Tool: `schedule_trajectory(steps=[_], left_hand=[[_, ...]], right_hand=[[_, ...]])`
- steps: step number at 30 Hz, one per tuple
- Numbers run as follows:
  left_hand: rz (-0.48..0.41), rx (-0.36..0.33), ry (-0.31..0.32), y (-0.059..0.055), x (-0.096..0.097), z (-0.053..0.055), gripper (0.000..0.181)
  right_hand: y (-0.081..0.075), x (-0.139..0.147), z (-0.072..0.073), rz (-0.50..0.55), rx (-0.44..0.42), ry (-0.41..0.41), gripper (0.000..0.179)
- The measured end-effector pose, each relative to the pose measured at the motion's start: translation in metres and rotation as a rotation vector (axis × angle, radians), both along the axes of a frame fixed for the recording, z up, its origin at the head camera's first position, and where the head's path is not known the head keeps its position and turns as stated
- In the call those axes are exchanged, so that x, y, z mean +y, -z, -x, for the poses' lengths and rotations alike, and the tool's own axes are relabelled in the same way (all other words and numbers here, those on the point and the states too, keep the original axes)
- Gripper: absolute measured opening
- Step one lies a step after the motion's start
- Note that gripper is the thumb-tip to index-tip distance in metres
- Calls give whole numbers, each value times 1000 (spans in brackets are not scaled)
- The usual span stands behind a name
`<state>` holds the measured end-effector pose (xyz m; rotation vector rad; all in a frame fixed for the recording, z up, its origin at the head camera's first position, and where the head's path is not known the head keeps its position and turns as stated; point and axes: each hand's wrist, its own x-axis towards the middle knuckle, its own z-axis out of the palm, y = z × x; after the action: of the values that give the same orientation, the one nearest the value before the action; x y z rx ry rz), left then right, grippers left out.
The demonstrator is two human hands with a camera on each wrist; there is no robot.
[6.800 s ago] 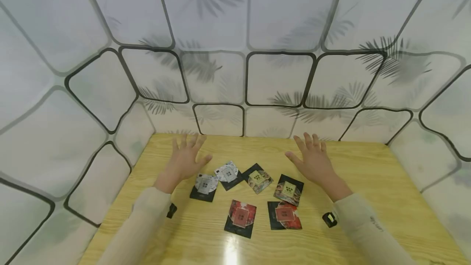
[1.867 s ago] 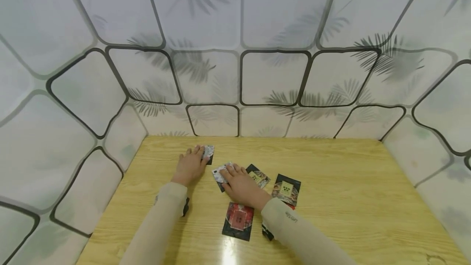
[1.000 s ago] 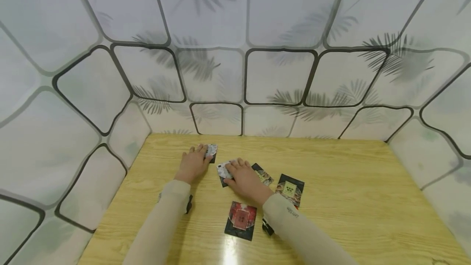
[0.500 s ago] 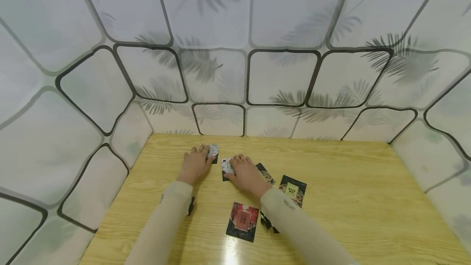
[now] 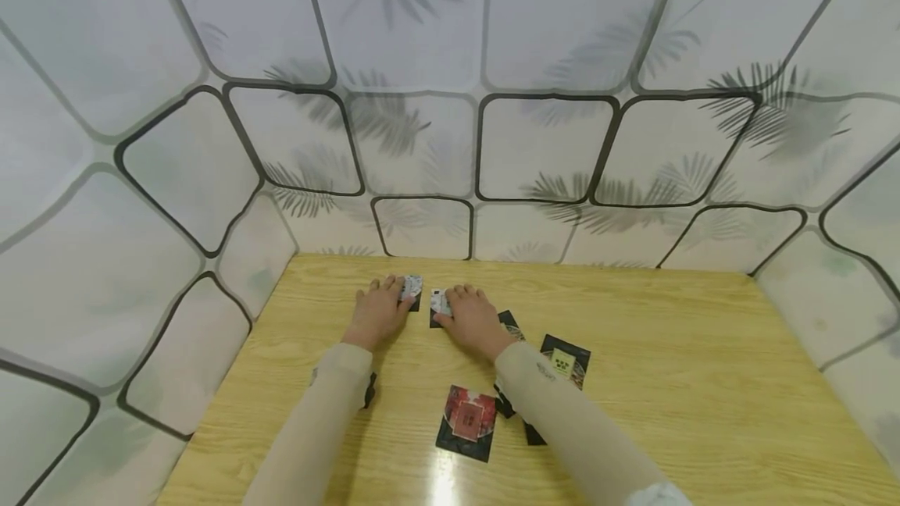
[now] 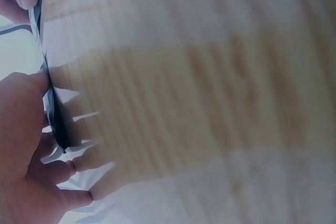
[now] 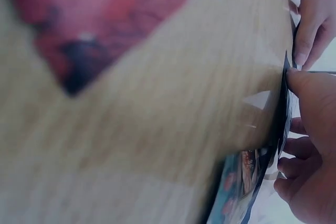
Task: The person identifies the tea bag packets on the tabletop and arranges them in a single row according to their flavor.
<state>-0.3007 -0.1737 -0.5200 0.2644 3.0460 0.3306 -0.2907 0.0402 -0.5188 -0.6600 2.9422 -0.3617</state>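
Observation:
Near the back left of the table, my left hand (image 5: 378, 311) rests on a small flat white-and-black sachet (image 5: 414, 287), its fingers laid over the left part. Just to the right, my right hand (image 5: 476, 322) lies on a matching sachet (image 5: 439, 303) with the thumb by its near edge. A narrow gap separates the two sachets. In the left wrist view, the thumb and fingertips of the left hand (image 6: 23, 145) touch the sachet (image 6: 58, 121) and table. In the right wrist view, the right hand (image 7: 312, 140) presses its sachet (image 7: 285, 108) flat.
A red-and-black sachet (image 5: 467, 420) lies in front. Beside the right forearm are two sachets with yellow labels, one partly covered by the hand (image 5: 511, 326) and one farther right (image 5: 562, 361). A black sachet corner (image 5: 536, 436) shows under the sleeve. A patterned curtain (image 5: 422, 139) stands behind the table.
Earlier, both hands hovered over the table; the left has since brought its sachet to the back left. Lately the right hand has slid its sachet toward the back and straightened it, while the left stayed.

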Motion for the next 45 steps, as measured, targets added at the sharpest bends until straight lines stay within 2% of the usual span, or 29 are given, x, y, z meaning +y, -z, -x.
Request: schedule_trajectory(steps=[7, 14, 18, 26, 45], left_hand=[[-3, -4, -1, -1, 0, 1, 63], [21, 11, -7, 0, -2, 2, 63], [22, 12, -6, -2, -2, 2, 63], [-3, -11, -3, -6, 2, -1, 62], [-11, -19, -16, -2, 1, -2, 63]], right_hand=[[0, -3, 15, -2, -34, 38, 68], [2, -8, 23, 70, -36, 53, 66], [3, -9, 26, 71, -41, 54, 67], [3, -8, 29, 52, -47, 61, 69], [-3, -11, 26, -55, -4, 39, 68]])
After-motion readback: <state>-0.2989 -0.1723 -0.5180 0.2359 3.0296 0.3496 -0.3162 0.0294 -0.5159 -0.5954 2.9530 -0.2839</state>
